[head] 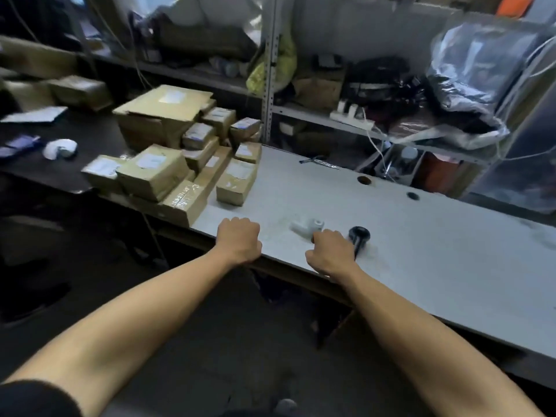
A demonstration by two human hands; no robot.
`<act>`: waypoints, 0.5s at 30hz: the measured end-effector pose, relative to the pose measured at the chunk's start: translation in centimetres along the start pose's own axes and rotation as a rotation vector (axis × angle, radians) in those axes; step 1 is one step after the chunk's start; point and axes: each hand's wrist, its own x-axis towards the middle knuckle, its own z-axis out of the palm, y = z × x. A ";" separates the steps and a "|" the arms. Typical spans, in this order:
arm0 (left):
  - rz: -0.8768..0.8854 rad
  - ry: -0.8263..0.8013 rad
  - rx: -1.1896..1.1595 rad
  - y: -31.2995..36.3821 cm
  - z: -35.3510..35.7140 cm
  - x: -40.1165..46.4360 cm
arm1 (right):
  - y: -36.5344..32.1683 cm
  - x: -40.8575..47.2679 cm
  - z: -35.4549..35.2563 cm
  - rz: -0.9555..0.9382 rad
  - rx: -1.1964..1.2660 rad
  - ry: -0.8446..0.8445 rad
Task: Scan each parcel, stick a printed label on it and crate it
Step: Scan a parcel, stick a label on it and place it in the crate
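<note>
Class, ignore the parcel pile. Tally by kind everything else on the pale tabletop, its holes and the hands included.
Hands: 2
Round holes: 2
Black scanner: 1
White roll-like item: 1
Dark pen-like tool: 1
Total: 7

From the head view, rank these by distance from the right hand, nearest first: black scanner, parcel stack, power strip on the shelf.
From the right hand:
1. Black scanner, right beside the hand, on its right, near the table edge.
2. Parcel stack, off to the left at the table's end.
3. Power strip, on the shelf behind the table.
</note>
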 end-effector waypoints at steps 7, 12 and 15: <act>-0.133 -0.065 0.018 -5.3 1.6 5.4 | -4.4 9.3 1.3 -0.168 -0.005 -0.034; -0.208 -0.059 0.023 -7.2 1.8 12.6 | -4.0 17.5 2.1 -0.237 0.001 -0.078; -0.264 -0.048 -0.051 -7.4 2.1 16.2 | -3.6 21.8 1.7 -0.265 -0.006 -0.122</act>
